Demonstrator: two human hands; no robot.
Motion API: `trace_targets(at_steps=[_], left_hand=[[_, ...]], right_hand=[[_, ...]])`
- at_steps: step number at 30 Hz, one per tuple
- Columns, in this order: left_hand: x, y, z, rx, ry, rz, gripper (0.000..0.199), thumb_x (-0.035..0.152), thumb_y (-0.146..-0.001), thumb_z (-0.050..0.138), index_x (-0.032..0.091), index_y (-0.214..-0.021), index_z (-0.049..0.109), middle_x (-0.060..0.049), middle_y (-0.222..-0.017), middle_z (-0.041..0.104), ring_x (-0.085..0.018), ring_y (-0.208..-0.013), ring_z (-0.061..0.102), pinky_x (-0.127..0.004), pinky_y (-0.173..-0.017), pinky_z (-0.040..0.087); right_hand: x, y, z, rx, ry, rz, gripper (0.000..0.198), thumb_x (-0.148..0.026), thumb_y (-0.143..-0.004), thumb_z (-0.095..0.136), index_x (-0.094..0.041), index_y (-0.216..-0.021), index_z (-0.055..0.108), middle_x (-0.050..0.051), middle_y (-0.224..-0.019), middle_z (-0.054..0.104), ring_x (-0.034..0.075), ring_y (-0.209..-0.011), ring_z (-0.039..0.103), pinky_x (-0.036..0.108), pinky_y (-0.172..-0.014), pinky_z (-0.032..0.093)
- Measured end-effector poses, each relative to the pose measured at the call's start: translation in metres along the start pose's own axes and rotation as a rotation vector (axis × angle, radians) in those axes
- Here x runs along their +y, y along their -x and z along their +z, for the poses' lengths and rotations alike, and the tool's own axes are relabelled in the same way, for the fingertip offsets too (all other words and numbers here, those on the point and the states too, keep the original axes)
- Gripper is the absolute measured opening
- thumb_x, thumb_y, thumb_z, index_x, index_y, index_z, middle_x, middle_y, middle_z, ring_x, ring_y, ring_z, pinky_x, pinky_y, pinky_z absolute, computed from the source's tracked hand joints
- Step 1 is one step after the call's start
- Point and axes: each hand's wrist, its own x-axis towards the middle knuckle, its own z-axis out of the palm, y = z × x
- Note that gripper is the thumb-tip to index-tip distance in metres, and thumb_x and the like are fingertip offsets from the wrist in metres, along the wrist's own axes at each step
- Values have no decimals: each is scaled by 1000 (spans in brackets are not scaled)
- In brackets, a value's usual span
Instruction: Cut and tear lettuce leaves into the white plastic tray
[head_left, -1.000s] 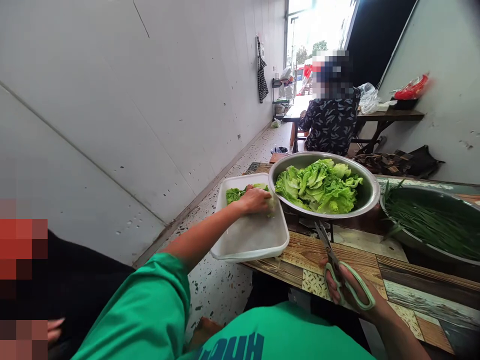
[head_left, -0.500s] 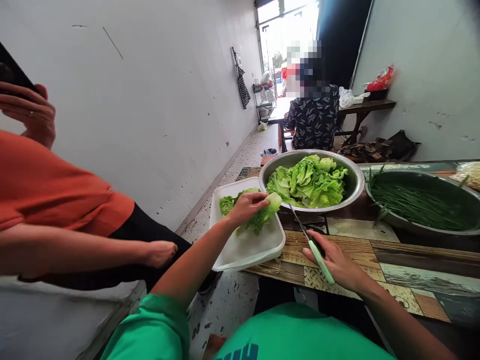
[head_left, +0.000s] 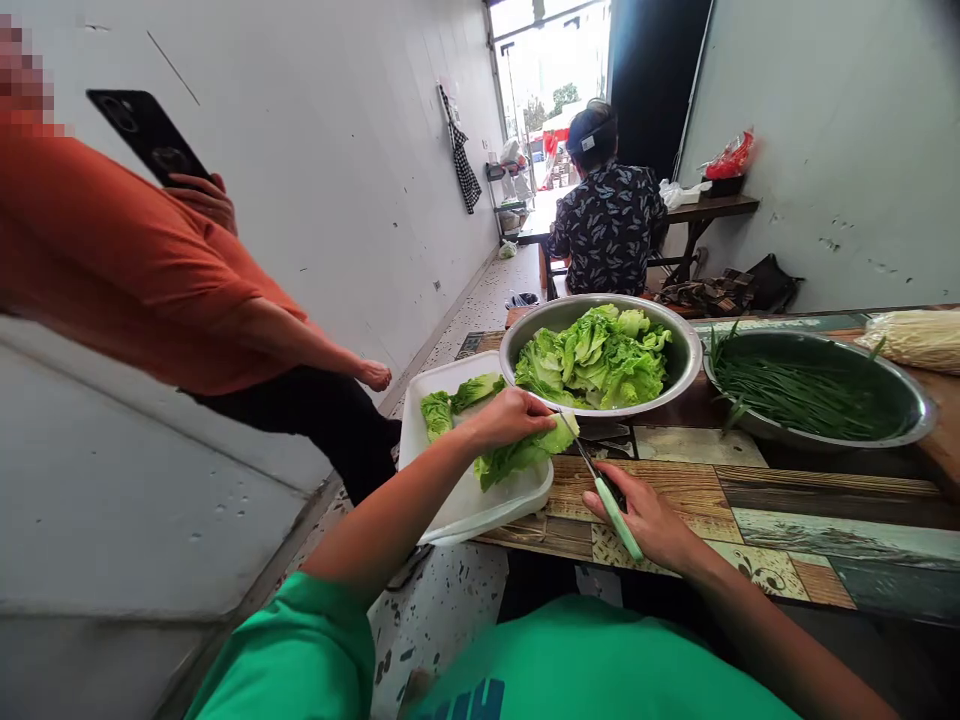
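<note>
My left hand (head_left: 514,418) grips a lettuce leaf (head_left: 517,458) above the white plastic tray (head_left: 457,530). The leaf's pale stem end points right, at the tip of a narrow-bladed knife (head_left: 619,520) with a pale green handle. My right hand (head_left: 652,515) is closed round that handle, over the wooden table. Blade and stem end meet or overlap in view; whether a cut is made I cannot tell. More lettuce leaves (head_left: 437,415) lie in the tray. Behind my hands a metal basin (head_left: 686,375) holds a heap of lettuce (head_left: 600,355).
A second metal basin (head_left: 919,415) with long green stalks (head_left: 810,395) stands right on the patterned table (head_left: 675,490). Pale thin strands in a bag (head_left: 915,338) lie beyond. One person in orange (head_left: 172,270) stands left with a phone; another person (head_left: 607,225) sits ahead, facing away.
My left hand has brought the lettuce leaf right and slightly down, to the knife tip. The person in orange has shifted, and the view has turned a little.
</note>
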Motion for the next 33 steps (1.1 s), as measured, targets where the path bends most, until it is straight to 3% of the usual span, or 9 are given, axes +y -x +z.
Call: trace_targets(at_steps=[3,6,14,16,19,23,28,30,33], left_hand=[[3,-7,1,-22,-64,-2,26,36,-80,64,14,-76,77,4,-58,52,-10,-59,41,-25,-56,33],[5,-13,1,-95,-117,-13,24,33,-79,65,13,-69,75,6,-53,44,-9,-56,35,-25,-54,29],[22,-20,-11,-206,-190,-74,11,25,-76,72,16,-74,78,5,-59,61,-8,-57,47,-22,-56,37],[25,-20,-22,-160,-74,-102,12,26,-79,71,16,-74,76,4,-58,60,-8,-55,47,-22,-55,38],[31,-25,-43,-26,322,-244,11,21,-86,66,15,-79,70,1,-63,64,-9,-55,54,-24,-57,45],[41,-42,-62,199,799,-377,16,12,-95,56,15,-79,58,2,-62,59,-8,-55,57,-24,-64,52],[42,-71,-63,347,1062,-350,16,16,-104,40,12,-103,56,0,-70,61,-9,-66,64,-24,-76,57],[32,-77,-61,371,906,-352,16,19,-103,45,10,-107,57,-3,-73,63,-11,-71,66,-26,-78,57],[8,-70,-65,446,331,-354,13,19,-94,60,8,-98,65,-5,-73,64,-14,-70,65,-28,-76,56]], right_hand=[[3,2,5,16,-31,21,55,-66,-85,58,-17,-109,67,7,-91,70,24,-83,62,36,-76,49],[4,7,12,-39,-148,81,48,-67,-85,59,-20,-90,62,0,-63,55,16,-57,51,29,-54,43],[15,18,21,-127,-500,266,58,-74,-73,69,-22,-90,51,-9,-56,40,10,-40,43,25,-36,39],[21,19,18,-147,-553,279,60,-74,-70,72,-22,-89,51,-8,-59,43,10,-43,44,26,-39,42],[29,24,12,-220,-677,302,54,-73,-80,64,-21,-85,52,-3,-65,52,12,-53,51,28,-51,49],[40,26,6,-156,-892,314,46,-67,-89,58,-24,-104,58,0,-75,53,14,-59,50,30,-53,48],[54,20,2,-256,-1029,355,49,-67,-84,64,-23,-103,63,1,-75,50,14,-58,47,30,-50,45],[56,19,-1,-249,-1057,356,47,-66,-83,67,-22,-100,64,1,-74,50,14,-59,47,30,-51,45],[55,20,-7,-266,-1089,359,45,-65,-82,69,-22,-96,66,1,-74,51,13,-58,48,30,-52,45]])
